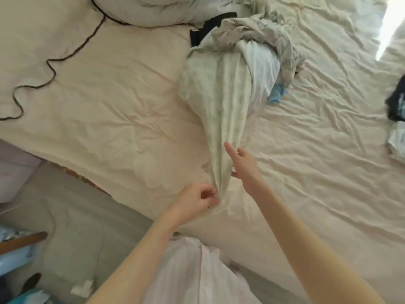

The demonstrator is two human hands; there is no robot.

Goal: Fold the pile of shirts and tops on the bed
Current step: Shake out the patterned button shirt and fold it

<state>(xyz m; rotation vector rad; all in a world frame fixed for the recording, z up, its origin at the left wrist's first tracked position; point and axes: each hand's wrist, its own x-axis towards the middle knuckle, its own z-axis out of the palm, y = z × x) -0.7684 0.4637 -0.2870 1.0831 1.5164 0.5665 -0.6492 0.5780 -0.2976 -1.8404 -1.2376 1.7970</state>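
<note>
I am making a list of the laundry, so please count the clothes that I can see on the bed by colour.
Pale patterned: 2, the stretched top and crumpled top
White: 1, white garment
Light blue: 1, blue piece
Black: 1, black garment
Dark at right edge: 1, dark garment
Total: 6 visible; some may be hidden.

head view, steeply down over bed (109, 102)

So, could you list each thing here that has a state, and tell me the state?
Pale garment: stretched out from the pile, unfolded.
Clothes pile: crumpled, unfolded.
Left hand: pinches the garment's near end.
Right hand: fingers straight, touching the garment.
Black cable: lying loose.
</note>
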